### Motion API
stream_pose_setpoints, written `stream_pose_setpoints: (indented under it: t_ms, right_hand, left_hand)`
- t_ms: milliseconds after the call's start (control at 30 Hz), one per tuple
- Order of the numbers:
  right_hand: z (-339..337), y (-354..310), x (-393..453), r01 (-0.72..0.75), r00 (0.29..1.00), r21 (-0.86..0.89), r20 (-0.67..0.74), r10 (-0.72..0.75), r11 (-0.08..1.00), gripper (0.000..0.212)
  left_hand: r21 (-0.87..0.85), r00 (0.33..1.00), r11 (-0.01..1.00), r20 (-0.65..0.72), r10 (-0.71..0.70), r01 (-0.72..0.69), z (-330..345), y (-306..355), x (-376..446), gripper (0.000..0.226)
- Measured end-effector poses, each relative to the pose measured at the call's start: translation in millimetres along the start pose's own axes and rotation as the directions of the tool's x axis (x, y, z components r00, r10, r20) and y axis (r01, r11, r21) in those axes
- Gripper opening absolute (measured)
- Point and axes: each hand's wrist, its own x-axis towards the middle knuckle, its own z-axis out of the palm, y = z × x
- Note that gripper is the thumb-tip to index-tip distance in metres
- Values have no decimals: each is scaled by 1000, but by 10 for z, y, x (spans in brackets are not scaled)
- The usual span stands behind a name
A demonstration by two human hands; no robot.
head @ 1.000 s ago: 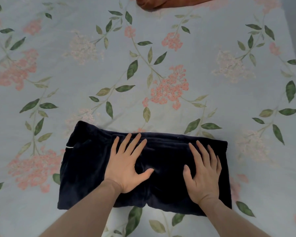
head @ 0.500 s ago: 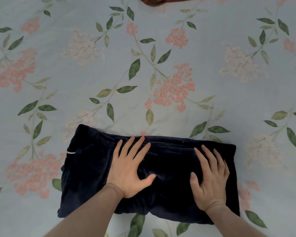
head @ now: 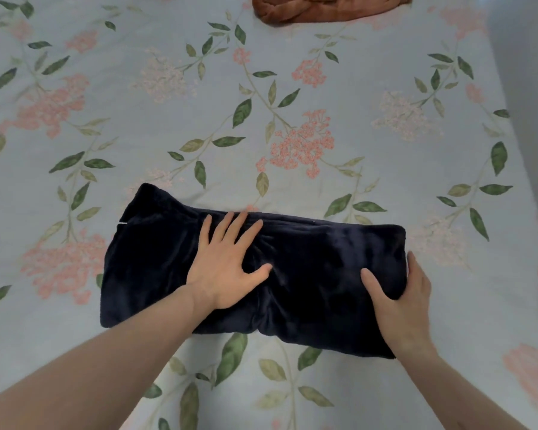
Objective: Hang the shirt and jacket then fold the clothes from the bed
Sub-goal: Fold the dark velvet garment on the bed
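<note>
A dark navy fleece garment lies folded into a long band across the near part of the bed. My left hand rests flat on its middle, fingers spread and straight. My right hand grips the garment's right end: the thumb lies on top and the fingers wrap round the edge, partly hidden under the cloth.
The bed is covered by a pale blue sheet printed with pink flowers and green leaves. A brown garment lies bunched at the far edge. The bed's right edge runs along a grey wall or floor.
My right hand slid from lying flat on top of the garment to its right end and took hold of the edge. My left hand stayed flat on the middle.
</note>
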Motion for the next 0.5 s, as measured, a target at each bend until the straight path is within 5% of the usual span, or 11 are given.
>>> stream_pose_setpoints:
  t_ms: [167,333,500]
  right_hand:
    - [-123,-95,-31,-275,954,265,194,229,924,55]
    - [-284,-303,-95,-484,825,286,463,323,827,51]
    - [-467,-577,-261,-398,813,261,544,207,879,43]
  left_hand:
    - [-172,930,941,-281,237,-292,-184,598,-533,52]
    - [-381,994,924,80,77,-41,-174,902,-572,57]
    - [-616,960,761,278,-31,202,-388,786,-419,54]
